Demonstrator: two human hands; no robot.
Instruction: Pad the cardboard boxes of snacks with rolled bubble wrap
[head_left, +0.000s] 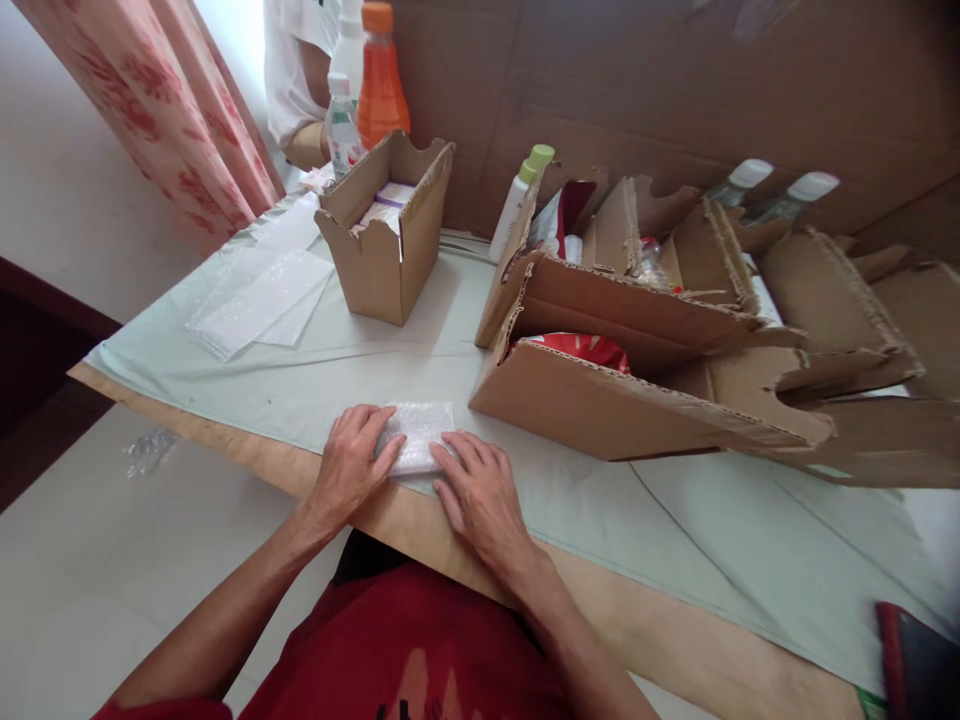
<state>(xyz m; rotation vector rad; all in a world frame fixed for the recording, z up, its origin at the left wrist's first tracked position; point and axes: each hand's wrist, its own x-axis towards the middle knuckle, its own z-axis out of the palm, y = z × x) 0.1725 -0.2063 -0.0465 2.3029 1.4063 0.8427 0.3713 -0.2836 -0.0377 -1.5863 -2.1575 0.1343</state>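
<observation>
A small clear bubble wrap pouch (417,432) lies flat on the cloth near the table's front edge. My left hand (355,458) rests at its left side, thumb and index finger apart, their tips touching the plastic. From the right, my right hand (480,488) lies with spread fingers, and its fingertips touch the pouch's right edge. Both hands are open, palms down. Whether anything is inside the pouch cannot be made out. More flat bubble wrap pouches (262,305) are spread on the cloth at the left.
A cardboard box (375,272) with white and purple packs stands behind. Larger cardboard bins (600,405) holding packets fill the right. Bottles, including an orange one (381,95), stand at the back left, near another person's arm. A dark object (919,660) lies front right.
</observation>
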